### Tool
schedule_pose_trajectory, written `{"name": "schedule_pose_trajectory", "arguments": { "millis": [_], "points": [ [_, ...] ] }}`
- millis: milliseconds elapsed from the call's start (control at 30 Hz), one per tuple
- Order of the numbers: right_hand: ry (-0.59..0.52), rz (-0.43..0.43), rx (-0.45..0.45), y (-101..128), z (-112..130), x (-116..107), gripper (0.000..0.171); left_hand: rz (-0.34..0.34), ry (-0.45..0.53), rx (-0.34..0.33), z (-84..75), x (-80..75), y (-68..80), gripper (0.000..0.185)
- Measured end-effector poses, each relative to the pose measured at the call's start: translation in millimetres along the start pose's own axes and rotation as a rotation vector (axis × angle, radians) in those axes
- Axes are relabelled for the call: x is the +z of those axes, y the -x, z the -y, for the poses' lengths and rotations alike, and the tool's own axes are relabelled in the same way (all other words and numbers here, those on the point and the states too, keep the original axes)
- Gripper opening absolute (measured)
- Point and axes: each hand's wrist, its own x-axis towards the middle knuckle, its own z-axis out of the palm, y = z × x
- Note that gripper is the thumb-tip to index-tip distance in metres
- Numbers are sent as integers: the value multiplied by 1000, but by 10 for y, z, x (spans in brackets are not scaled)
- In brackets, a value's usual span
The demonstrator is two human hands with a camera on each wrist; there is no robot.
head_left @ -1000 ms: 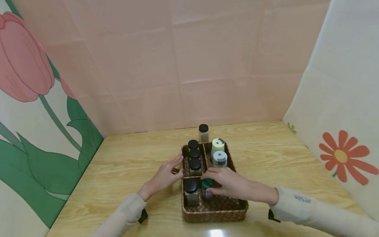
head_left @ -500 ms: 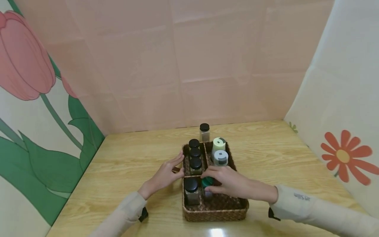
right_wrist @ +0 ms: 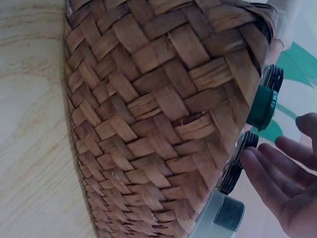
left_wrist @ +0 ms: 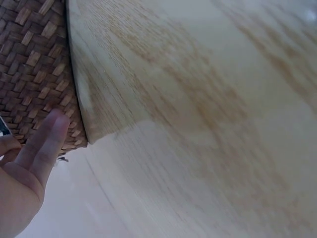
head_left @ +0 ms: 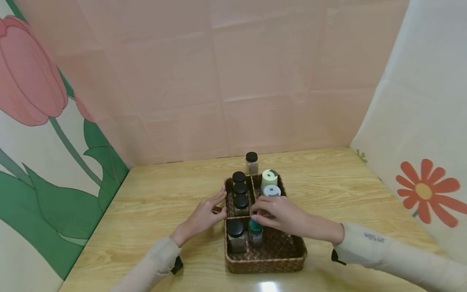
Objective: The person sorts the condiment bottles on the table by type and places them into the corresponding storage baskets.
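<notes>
A brown woven basket (head_left: 265, 266) with compartments stands on the table. My left hand (head_left: 203, 215) rests its straight fingers against the basket's left side; the left wrist view shows two fingertips on the weave (left_wrist: 37, 69). Just above a green-lidded jar (head_left: 256, 235) hovers my right hand (head_left: 282, 214), fingers loosely bent and holding nothing. In the right wrist view the green lid (right_wrist: 262, 108) is apart from the fingers. Left of that jar, in the same front compartment, is a black-lidded jar (head_left: 236, 237).
Three black-lidded jars (head_left: 240, 200) fill the back left compartment. A yellow-lidded bottle (head_left: 269, 177) and a white-lidded bottle (head_left: 271, 190) stand in the back right one. Behind the basket, another black-lidded jar (head_left: 251, 163) stands on the wooden table (head_left: 175, 194). Pink cloth (head_left: 219, 81) hangs behind.
My right hand has let go of the green-lidded jar and risen slightly away from it. The jar stays in the front compartment. The left hand has kept its place on the basket.
</notes>
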Motion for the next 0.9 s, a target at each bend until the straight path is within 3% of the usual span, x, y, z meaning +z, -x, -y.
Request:
{"name": "schedule_pose_trajectory", "arguments": {
  "millis": [300,700,900],
  "points": [
    [67,-88,-89,-51,-64,-40,6,-14,6,16,6,13,-5,56],
    [148,-208,-121,-172,-187,-89,5,-23,-21,23,23,32,16,56],
    [196,-212,-122,-226,-262,-98,6,-26,-24,31,31,33,9,56]
  ]
}}
